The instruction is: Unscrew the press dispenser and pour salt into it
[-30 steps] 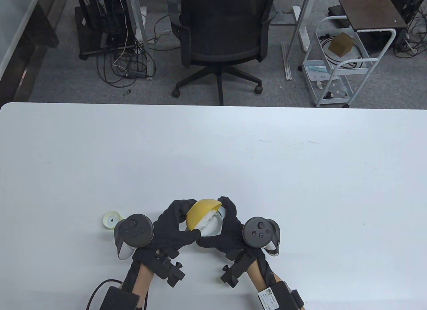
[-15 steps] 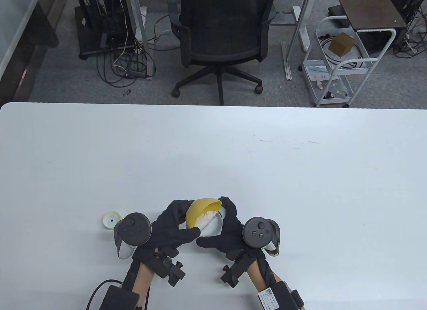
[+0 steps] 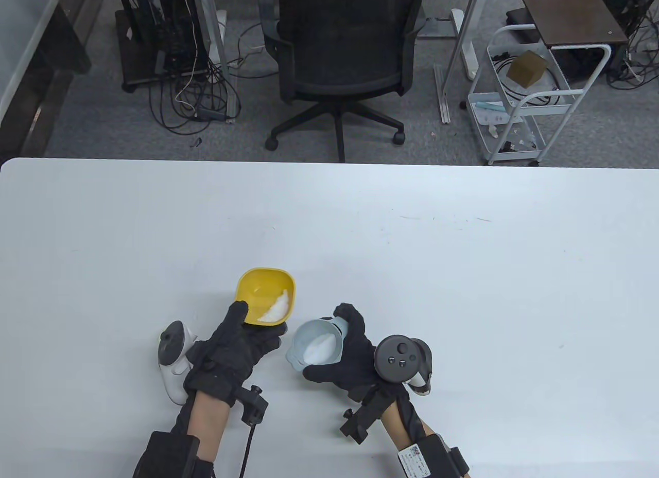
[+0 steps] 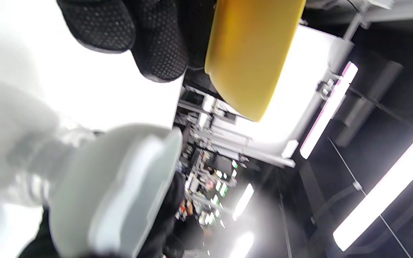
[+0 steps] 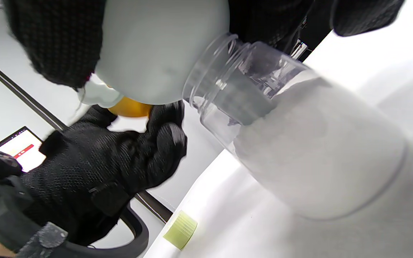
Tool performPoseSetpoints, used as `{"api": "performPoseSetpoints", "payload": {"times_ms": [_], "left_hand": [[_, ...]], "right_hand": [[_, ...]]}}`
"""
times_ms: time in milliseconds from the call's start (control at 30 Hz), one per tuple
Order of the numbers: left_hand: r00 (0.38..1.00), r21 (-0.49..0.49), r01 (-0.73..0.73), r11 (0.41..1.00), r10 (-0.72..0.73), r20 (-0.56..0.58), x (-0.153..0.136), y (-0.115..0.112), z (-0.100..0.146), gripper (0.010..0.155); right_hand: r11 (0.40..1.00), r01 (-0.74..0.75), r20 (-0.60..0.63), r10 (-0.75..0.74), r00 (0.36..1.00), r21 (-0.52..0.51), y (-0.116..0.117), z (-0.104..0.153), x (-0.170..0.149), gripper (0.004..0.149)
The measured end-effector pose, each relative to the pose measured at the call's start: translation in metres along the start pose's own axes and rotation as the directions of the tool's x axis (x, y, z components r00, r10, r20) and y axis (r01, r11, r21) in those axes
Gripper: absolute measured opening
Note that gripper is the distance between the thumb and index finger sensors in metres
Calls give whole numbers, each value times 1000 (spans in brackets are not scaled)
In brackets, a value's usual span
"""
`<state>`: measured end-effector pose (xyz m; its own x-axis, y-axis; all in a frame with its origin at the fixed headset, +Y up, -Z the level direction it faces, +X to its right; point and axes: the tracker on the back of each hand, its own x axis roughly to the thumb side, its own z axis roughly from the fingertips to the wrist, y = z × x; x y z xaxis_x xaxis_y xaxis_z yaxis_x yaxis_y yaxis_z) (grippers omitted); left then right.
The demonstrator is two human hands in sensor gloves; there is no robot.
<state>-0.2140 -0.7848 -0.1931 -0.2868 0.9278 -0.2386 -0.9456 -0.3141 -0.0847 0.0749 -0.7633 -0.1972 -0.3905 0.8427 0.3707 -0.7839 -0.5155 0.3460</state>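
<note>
A: Two hands are on the white table point(image 3: 463, 272) in the table view. The left hand point(image 3: 234, 347) holds a yellow bowl point(image 3: 266, 296), thumb over the near rim and fingers curled beneath it. A little salt point(image 3: 275, 309) lies in the bowl's right corner.

B: And the right hand point(image 3: 350, 362)?

A: It is wrapped around a pale funnel point(image 3: 315, 342), just right of the bowl and apart from it. White salt sits in the funnel's mouth. The jar under the funnel is hidden from this view.

B: Does the left wrist view help?

A: Somewhat. The left hand's gloved fingers point(image 4: 160, 46) are pressed against the bowl's yellow underside point(image 4: 253, 53). The funnel point(image 4: 113, 190) is a blurred grey shape below the bowl, and I cannot tell how the thumb lies here.

B: And the right wrist view?

A: There the right hand's fingers point(image 5: 59, 43) are closed around the funnel point(image 5: 160, 50), whose narrow end goes into the threaded neck of a clear dispenser jar point(image 5: 299, 143). The jar is more than half full of salt and leans in this tilted view. Whether it rests on the table I cannot say. Beyond the funnel, the left hand point(image 5: 95, 179) shows with a sliver of bowl point(image 5: 127, 107) above it. A pale green cap point(image 5: 180, 229) lies on the table below the jar, partly cut off.
</note>
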Motion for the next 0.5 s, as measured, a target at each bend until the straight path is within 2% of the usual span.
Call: {"api": "performPoseSetpoints", "payload": {"times_ms": [67, 267, 400, 500], "left_hand": [[993, 52, 41, 998, -35, -111, -4, 12, 2, 91], [954, 153, 269, 951, -241, -178, 7, 24, 4, 84], [889, 239, 443, 864, -389, -243, 17, 31, 8, 78], [793, 290, 604, 743, -523, -311, 22, 37, 11, 75]], "right_hand": [[1000, -1, 0, 1, 1000, 0, 0, 0, 0, 128], [1000, 0, 0, 0, 1000, 0, 0, 0, 0, 128], [1000, 0, 0, 0, 1000, 0, 0, 0, 0, 128], [1000, 0, 0, 0, 1000, 0, 0, 0, 0, 128]]}}
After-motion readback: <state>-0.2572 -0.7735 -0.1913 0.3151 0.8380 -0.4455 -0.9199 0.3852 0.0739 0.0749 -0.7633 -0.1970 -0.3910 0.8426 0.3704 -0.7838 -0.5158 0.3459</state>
